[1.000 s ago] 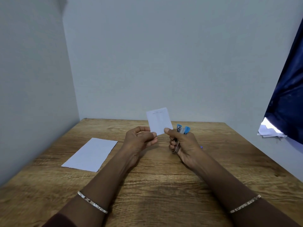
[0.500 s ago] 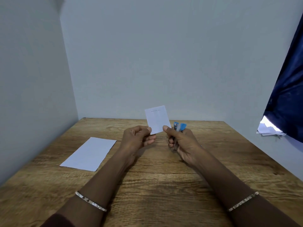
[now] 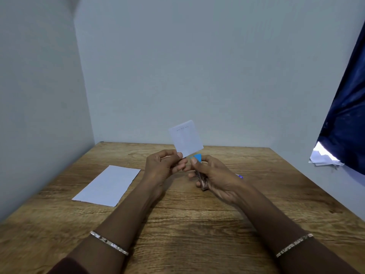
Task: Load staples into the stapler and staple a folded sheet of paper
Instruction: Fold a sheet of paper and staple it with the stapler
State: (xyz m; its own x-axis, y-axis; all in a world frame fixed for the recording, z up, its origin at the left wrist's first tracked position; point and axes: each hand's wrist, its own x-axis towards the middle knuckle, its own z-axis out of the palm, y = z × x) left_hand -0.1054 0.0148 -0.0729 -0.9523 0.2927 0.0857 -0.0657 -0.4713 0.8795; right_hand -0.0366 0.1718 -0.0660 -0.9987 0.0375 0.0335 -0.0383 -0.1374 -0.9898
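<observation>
Above the wooden counter (image 3: 177, 224), the left hand (image 3: 164, 167) pinches the folded paper (image 3: 186, 138) upright by its lower corner (a row of small marks near its top edge); just right, the right hand (image 3: 215, 175) grips the blue stapler (image 3: 199, 171). A flat sheet (image 3: 107, 185) lies left.

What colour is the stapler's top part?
Light blue on the stapler, peeking out above the right hand; the head view shows it best.

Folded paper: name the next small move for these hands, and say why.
Probably slide the stapler onto the lower edge of the folded paper: the right hand grips it just below, and the left hand pinches the paper's bottom corner.
</observation>
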